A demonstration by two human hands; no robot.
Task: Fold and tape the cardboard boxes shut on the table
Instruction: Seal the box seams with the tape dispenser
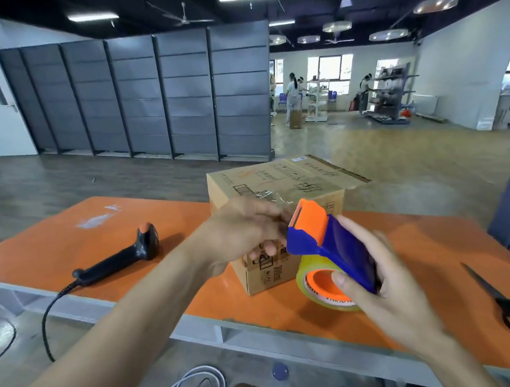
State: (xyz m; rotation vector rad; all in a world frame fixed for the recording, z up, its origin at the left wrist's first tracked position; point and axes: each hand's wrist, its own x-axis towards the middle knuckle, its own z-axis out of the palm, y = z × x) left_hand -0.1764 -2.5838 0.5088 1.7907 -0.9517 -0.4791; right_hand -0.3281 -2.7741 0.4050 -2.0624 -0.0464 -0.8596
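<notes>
While right hand [388, 286] grips tape dispenser [329, 242], left hand [244, 228] at cutter [294, 217]

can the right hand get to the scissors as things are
Probably yes for reach: bare table lies between the right hand and the scissors, with nothing in the way. But the hand grips the tape dispenser, so it would likely have to set that down first.
</notes>
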